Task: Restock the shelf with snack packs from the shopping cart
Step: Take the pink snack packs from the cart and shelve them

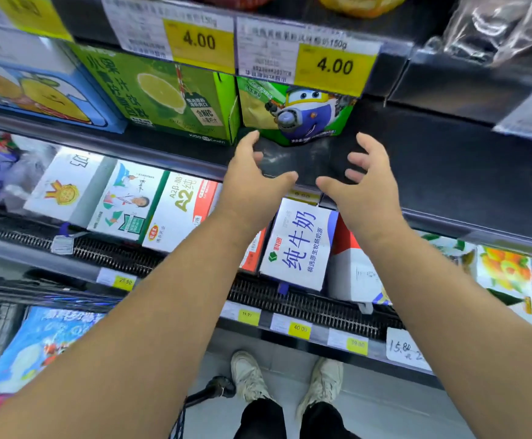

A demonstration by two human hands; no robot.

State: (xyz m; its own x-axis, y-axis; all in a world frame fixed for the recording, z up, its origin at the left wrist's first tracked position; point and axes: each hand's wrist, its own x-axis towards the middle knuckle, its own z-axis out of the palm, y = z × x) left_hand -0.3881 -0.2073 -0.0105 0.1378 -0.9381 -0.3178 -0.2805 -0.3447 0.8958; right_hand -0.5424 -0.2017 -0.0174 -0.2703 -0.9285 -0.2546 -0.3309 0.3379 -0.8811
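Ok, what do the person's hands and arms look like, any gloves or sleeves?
The left hand and right hand are bare: no gloves, rings or watch visible. Both forearms are uncovered to the frame edge, no sleeves showing. Lower down, black trousers and off-white chunky trainers.

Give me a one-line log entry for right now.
phase: at shelf | left hand: open, empty | right hand: open, empty | green cartoon pack: standing on shelf, just beyond both hands | contact: unclear

Glossy plastic snack pack point(296, 114), matt dark shelf point(448, 172), smooth cardboard milk carton point(296, 245)
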